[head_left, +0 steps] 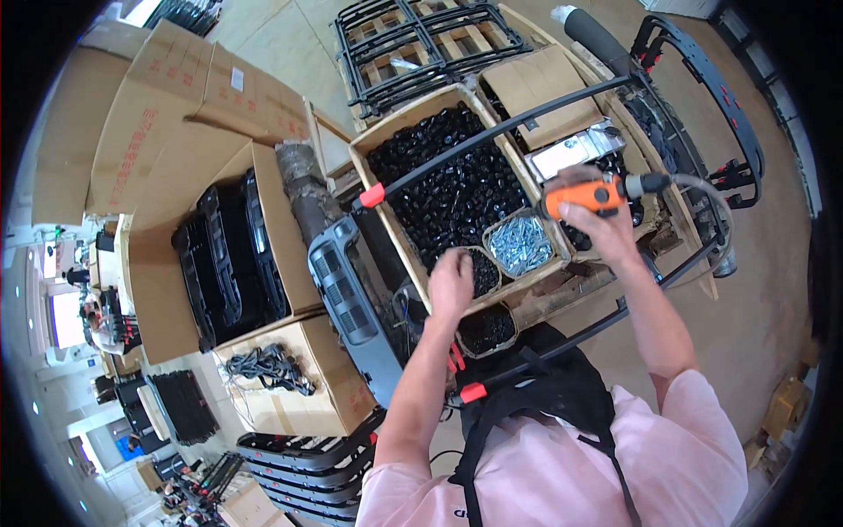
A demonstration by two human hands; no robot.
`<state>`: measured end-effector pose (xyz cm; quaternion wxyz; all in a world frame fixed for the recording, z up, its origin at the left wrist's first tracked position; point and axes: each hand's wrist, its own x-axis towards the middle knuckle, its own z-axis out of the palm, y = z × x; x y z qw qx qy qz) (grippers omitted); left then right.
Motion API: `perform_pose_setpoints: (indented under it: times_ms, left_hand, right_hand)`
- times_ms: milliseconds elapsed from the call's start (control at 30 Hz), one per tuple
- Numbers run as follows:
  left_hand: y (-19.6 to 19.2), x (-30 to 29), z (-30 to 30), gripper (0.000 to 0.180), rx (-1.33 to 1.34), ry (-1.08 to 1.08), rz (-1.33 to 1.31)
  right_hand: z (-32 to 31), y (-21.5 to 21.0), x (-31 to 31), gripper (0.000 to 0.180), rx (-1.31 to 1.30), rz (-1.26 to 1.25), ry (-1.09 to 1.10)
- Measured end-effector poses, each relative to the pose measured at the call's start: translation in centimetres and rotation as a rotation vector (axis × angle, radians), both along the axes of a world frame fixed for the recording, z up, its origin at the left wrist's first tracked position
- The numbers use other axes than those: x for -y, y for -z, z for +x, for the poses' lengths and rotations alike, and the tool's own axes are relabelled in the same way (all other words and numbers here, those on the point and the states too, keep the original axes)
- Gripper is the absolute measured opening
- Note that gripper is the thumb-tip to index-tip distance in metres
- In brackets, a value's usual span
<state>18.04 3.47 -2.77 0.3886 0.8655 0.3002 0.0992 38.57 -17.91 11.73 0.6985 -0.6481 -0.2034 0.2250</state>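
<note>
My right hand (590, 220) is wrapped round an orange power screwdriver (584, 198) with a pale hose (716, 198) at its right end. It is held above the right side of a wooden crate. My left hand (451, 281) reaches to a small tray of tiny black parts (483, 270), its fingers bent together at the rim; what they pinch, if anything, is hidden. Beside that tray sits another, full of silver screws (520, 246). Shiny black plastic pieces (452, 171) fill the crate behind. A black tubular frame (518, 120) with red ends (373, 195) spans the crate.
A grey plastic panel (347, 303) stands left of the crate. Beyond it, an opened cardboard box (158, 290) holds black moulded parts (228, 259). More black frames (421, 48) lie on a pallet at the back; others are stacked (303, 479) at lower left. A flat silver package (575, 151) lies right of the crate.
</note>
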Motion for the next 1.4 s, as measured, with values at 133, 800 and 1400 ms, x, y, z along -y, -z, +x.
perform_pose_setpoints:
  times_ms: [133,800,1400]
  left_hand:
    - [4.8,-4.8,6.5,0.035,-0.171,0.075,0.237]
    - [-0.9,-1.5,-1.5,0.028,0.256,-0.371,-1.317]
    - [-4.9,8.3,-13.6,0.025,0.432,-0.525,-1.460]
  right_hand:
    - [-1.4,3.7,2.9,0.056,-0.172,-0.036,0.050]
    - [-0.7,24.0,-9.2,0.057,-0.240,-0.146,0.028]
    - [-2.5,20.8,-6.0,0.042,0.784,-0.906,-0.898]
